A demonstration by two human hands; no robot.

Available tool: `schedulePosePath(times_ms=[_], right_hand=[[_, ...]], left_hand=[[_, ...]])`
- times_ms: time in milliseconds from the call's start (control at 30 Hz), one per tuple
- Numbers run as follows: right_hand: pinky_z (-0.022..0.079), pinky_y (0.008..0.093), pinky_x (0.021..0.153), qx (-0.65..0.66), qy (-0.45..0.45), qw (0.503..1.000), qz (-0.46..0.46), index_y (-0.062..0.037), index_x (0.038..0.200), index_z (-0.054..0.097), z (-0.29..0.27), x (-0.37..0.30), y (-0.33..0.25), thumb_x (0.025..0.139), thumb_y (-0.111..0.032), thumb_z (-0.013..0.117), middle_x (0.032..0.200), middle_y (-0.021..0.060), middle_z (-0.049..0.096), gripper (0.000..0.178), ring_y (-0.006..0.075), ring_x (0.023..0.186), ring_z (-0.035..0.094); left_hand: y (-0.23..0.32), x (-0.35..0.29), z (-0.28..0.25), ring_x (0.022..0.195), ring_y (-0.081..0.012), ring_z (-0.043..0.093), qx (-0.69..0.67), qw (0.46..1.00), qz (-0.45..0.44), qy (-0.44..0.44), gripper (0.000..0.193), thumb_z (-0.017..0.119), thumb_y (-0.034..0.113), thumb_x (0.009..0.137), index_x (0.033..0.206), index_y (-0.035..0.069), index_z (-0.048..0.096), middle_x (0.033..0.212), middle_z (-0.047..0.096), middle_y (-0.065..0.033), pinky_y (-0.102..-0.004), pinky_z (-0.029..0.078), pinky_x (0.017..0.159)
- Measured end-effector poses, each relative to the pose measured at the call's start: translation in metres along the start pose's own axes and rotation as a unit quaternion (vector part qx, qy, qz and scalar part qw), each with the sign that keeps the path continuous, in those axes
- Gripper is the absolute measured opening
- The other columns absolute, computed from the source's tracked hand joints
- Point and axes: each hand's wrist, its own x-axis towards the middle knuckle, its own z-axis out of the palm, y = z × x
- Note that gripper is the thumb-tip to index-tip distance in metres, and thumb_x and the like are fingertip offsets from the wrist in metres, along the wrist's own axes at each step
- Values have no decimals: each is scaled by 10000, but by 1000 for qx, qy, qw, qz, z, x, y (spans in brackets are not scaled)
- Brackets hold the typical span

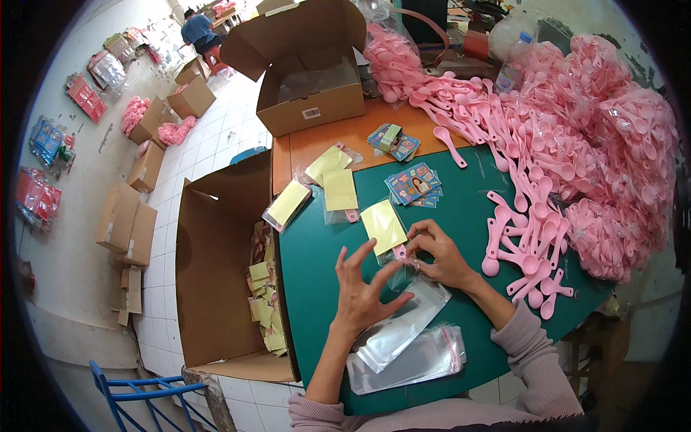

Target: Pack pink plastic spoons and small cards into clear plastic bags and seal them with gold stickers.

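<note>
A clear plastic bag with a yellow card (pixel 384 226) in it lies on the green table in front of me, and a bit of pink handle shows at its near end. My right hand (pixel 443 258) pinches that near end of the bag between thumb and fingertips. Just left of it, my left hand (pixel 362 294) hovers with fingers spread, holding nothing. Below both hands lie flat clear bags (pixel 414 360) in overlapping stacks. Farther off are more bagged yellow cards (pixel 339 191) and a small pile of blue printed cards (pixel 415 184).
Loose pink spoons (pixel 531 248) cover the table's right side, beneath a big heap of bagged spoons (pixel 597 129). A tall carton (pixel 227 281) holding bagged cards stands at the left table edge. Another open carton (pixel 309 101) sits at the back. One person (pixel 196 30) sits far off.
</note>
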Motion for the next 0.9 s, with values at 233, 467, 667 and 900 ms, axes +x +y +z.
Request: schedulePosePath(times_ms=[233, 467, 667, 900], right_hand=[[472, 321, 726, -14, -32, 999, -5, -14, 820, 564, 7, 2, -2, 680, 2, 656, 974, 101, 469, 168, 233, 843, 558], [465, 298, 735, -35, -26, 999, -27, -19, 792, 569, 2, 1, -2, 667, 1, 668, 972, 87, 488, 161, 205, 855, 548], [466, 282, 707, 23, -33, 999, 0, -21, 799, 568, -7, 4, 0, 698, -18, 660, 972, 87, 474, 137, 171, 847, 547], [478, 221, 650, 257, -87, 943, 195, 8, 819, 546, -4, 2, 14, 784, -75, 631, 854, 52, 543, 123, 108, 742, 562]], left_hand=[[-6, -9, 9, 1083, -204, 445, 95, 991, 89, 32, 287, 747, 163, 606, 849, 223, 606, 1165, 458, -57, -536, 161, 1018], [1, 0, 4, 1096, -265, 436, 40, 998, 46, -8, 450, 775, 156, 573, 964, 205, 557, 1203, 427, -108, -546, 201, 999], [-22, -2, -3, 1070, -305, 442, 8, 998, -58, -29, 350, 756, 104, 611, 906, 109, 567, 1215, 405, -142, -424, 369, 891], [-21, -3, 5, 908, -180, 543, -133, 965, -223, -32, 172, 705, 65, 702, 821, 17, 591, 1059, 480, -102, -291, 492, 657]])
